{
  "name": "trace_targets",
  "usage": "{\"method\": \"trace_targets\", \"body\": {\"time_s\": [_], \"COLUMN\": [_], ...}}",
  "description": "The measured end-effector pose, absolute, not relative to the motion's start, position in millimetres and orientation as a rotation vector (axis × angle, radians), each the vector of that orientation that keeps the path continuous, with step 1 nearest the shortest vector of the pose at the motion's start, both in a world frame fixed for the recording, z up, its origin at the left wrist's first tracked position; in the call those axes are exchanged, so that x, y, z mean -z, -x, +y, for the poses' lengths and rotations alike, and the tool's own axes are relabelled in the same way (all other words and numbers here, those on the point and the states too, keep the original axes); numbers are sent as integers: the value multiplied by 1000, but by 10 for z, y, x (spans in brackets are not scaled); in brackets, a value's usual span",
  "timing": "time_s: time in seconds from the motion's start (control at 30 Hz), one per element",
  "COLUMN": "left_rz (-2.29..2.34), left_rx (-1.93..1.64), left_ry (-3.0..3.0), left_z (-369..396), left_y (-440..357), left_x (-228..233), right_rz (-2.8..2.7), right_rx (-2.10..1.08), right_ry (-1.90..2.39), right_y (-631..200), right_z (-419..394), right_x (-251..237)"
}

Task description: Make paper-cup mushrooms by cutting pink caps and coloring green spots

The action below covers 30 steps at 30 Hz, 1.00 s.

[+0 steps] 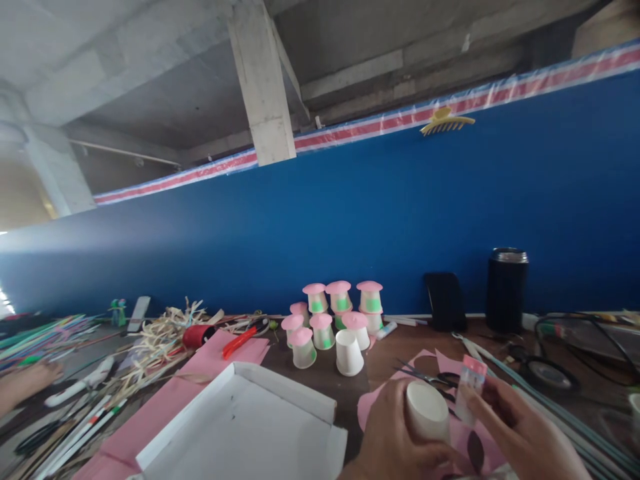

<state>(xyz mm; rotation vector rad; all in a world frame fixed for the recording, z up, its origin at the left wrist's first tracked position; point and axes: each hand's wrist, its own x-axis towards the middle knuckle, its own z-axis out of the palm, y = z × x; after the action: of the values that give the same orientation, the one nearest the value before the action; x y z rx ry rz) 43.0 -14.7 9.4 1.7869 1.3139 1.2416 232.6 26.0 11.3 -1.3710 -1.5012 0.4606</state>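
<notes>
The left hand [387,428] curls around a white cup [428,411], the right hand [517,417] pinching a red-capped tube [471,388] beside it.

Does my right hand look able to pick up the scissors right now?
Probably not straight away: the right hand is holding a glue stick, which partly covers the handles of the scissors. They do lie close by, blades in plain view.

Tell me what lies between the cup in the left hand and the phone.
In the head view, scissors and pink paper lie between the held cup and the phone, with brown table nearer the phone.
</notes>
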Motion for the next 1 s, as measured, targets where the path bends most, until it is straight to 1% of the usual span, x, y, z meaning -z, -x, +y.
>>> {"method": "trace_targets", "body": {"time_s": [0.1, 0.23, 0.43, 0.57, 0.67, 0.77, 0.9, 1.0], "left_rz": [1324, 1323, 1077, 1174, 1150, 1103, 1119, 1150], "left_rx": [-1295, -1386, -1396, -1372, -1373, -1453, -1433, -1474], "left_ry": [-1834, -1834, -1520, -1366, -1289, -1226, -1187, -1223], "left_z": [-156, -150, -128, -128, -131, -118, -89, -86], "left_y": [-425, -433, -421, -331, -287, -284, -283, -277], "left_x": [-87, -36, -31, -114, -154, -136, -62, -31], "right_rz": [-1575, -1573, -1562, -1500, -1411, -1328, -1360, -1431], "right_rx": [-598, -586, -592, -671, -727, -667, -640, -512], "right_ry": [1363, 1354, 1392, 1358, 1300, 1381, 1545, 1719], "right_y": [-2370, -2401, -2386, -2367, -2367, -2417, -2579, -2719], "right_z": [284, 287, 249, 229, 228, 267, 377, 441], "right_x": [-62, -33, -78, -127, -172, -169, -88, -52]}}
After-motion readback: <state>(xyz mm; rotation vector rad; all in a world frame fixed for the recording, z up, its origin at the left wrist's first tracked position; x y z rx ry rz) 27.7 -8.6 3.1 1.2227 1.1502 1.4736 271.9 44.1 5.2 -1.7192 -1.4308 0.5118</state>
